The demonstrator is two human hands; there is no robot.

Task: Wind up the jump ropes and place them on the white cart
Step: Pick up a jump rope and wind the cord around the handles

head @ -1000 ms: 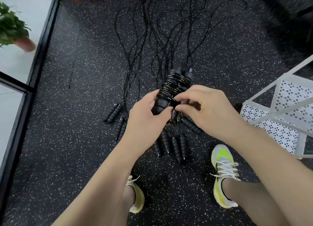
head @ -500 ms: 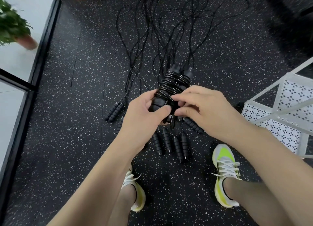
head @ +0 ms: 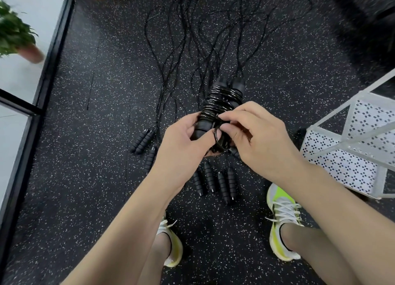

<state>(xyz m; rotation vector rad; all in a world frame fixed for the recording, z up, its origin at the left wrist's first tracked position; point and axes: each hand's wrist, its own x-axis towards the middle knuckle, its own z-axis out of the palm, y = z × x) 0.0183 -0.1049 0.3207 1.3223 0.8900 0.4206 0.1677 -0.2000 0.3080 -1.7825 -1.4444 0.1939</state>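
Above the speckled black floor [head: 85, 177], at chest-front between both hands, sits the wound jump rope [head: 220, 105]: two handles side by side, cord coiled tight round them. Left hand [head: 181, 148] wraps the lower handle ends, thumb across the front, fingers curled behind. Right hand [head: 256, 139] pinches the last small loop of cord [head: 218, 137] between thumb and forefinger, other fingers curled alongside.

Best done by keeping the left grip firm so the coils cannot slip off the ends, then tucking the loop snug under a neighbouring turn. Probably the final tuck, though the loop's far side hides behind the fingers. Needs steady tension; slack lets the whole winding spring loose.

Below, on the floor, lie several unwound jump ropes [head: 192, 38], cords fanned out and tangled away from the feet, foam handles [head: 213, 180] grouped near the shoes [head: 282, 216]. At right, near but apart, stands the white cart [head: 352, 139], perforated shelf bare where seen. Potted plant [head: 15, 36] far left beyond the black frame. Loose cords underfoot could snag a step toward the cart.
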